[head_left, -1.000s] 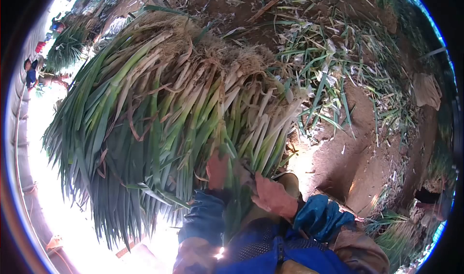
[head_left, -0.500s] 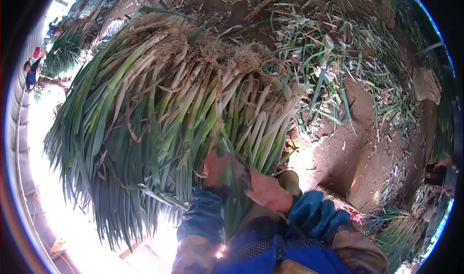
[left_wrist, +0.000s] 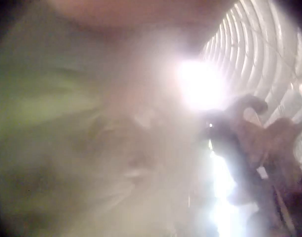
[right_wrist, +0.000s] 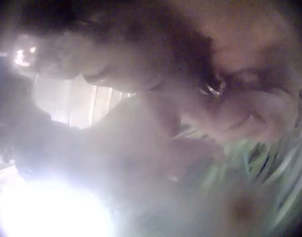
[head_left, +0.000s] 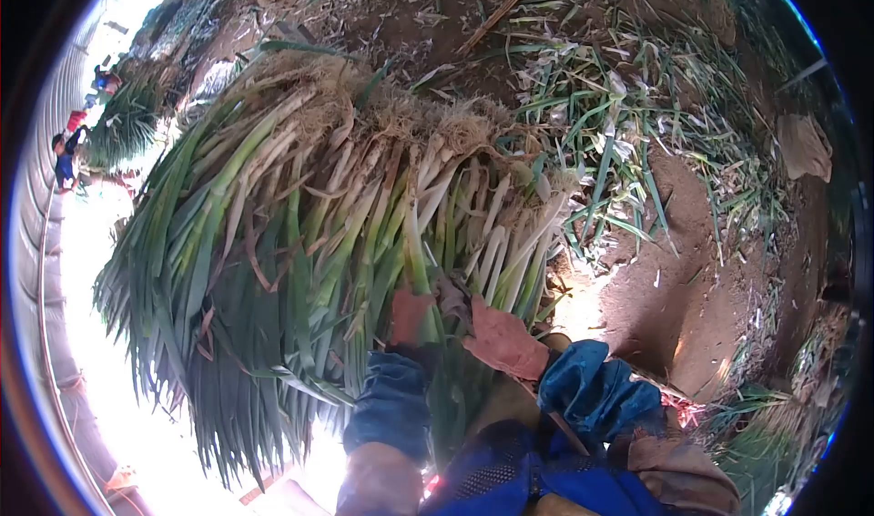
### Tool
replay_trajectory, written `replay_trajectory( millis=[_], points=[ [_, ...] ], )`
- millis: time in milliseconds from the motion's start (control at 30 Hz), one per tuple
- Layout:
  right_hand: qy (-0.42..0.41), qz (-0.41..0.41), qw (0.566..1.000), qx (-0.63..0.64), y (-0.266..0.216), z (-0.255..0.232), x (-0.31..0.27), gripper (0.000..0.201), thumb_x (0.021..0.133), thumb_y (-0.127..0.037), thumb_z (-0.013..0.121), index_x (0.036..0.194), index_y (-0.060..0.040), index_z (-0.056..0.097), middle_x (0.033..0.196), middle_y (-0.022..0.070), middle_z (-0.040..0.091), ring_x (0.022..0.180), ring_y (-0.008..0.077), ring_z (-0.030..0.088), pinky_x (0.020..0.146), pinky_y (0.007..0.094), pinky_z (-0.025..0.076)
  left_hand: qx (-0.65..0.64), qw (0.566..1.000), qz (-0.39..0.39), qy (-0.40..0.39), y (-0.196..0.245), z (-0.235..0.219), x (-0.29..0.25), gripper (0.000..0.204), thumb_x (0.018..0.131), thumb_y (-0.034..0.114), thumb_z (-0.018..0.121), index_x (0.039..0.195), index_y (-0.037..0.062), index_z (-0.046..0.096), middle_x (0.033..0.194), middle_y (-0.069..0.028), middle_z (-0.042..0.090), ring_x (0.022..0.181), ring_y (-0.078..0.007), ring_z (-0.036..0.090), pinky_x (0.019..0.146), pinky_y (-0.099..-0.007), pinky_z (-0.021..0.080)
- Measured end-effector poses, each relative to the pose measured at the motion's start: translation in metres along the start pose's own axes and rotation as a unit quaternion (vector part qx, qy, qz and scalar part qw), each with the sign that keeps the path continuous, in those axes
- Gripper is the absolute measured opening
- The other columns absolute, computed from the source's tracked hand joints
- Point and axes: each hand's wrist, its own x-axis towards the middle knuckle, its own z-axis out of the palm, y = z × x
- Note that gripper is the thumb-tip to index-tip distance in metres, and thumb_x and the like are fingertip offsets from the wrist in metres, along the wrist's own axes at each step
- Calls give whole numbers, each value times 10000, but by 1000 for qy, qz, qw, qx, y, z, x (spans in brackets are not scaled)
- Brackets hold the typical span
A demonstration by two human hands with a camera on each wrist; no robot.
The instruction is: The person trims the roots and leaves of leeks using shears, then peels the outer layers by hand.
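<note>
Inspecting the hands' position: both are at the near edge of a thick pile of leafy stalks (head_left: 300, 206), which spreads far and left of them. One pale stalk (head_left: 413, 234) in the pile points almost straight at the gap between the hands, its long axis running far to near, root end far. The left hand (head_left: 411, 317) is nearer to that axis; the right hand (head_left: 510, 341) sits just right of it. Long green leaves (head_left: 449, 384) hang between the hands, toward the body. Judged finding: any move on this stalk turns on working along that far-to-near line. Grip: the right wrist view shows bent fingers (right_wrist: 255, 116) beside greenery, but whether either hand is clamped on anything cannot be told.
</note>
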Motion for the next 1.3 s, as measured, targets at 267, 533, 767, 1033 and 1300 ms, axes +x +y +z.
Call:
replay_trajectory(
  millis=[267, 533, 767, 1033, 1300],
  points=[
    [50, -63, 995, -64, 8, 16, 32, 658, 757, -249, 610, 1196, 146, 320, 788, 261, 582, 703, 409, 599, 611, 468, 489, -68, 995, -9, -71, -60, -15, -67, 348, 682, 92, 651, 1005, -3, 568, 756, -104, 613, 657, -203, 594, 581, -333, 461],
    [-77, -35, 996, -27, -30, 15, -30, 731, 727, -238, 617, 1237, 162, 279, 743, 223, 544, 599, 371, 570, 523, 437, 479, -204, 971, -58, -108, -78, -11, -93, 283, 679, 70, 640, 950, 25, 571, 772, -83, 576, 696, -181, 579, 620, -318, 472],
    [46, -15, 995, -83, -11, 31, 61, 573, 730, -189, 590, 1124, 158, 359, 727, 220, 591, 635, 364, 610, 537, 421, 502, -245, 952, 129, -130, -85, -12, -117, 224, 707, 81, 618, 916, 20, 567, 796, -78, 566, 709, -168, 574, 640, -312, 475],
    [-1, -1, 996, -87, -30, 17, 33, 418, 719, -133, 555, 993, 152, 420, 662, 215, 591, 602, 357, 622, 529, 417, 514, -383, 908, -105, -131, -85, -13, -109, 218, 742, 181, 600, 880, 14, 572, 762, -64, 567, 696, -160, 570, 630, -288, 464],
    [32, 4, 999, 9, -15, 16, 61, 426, 722, -163, 560, 978, 151, 428, 675, 210, 587, 675, 391, 612, 589, 422, 499, -388, 904, -148, -98, -75, -12, -111, 191, 644, 83, 638, 812, 9, 587, 680, -59, 570, 578, -153, 548, 541, -278, 441]
  ],
)
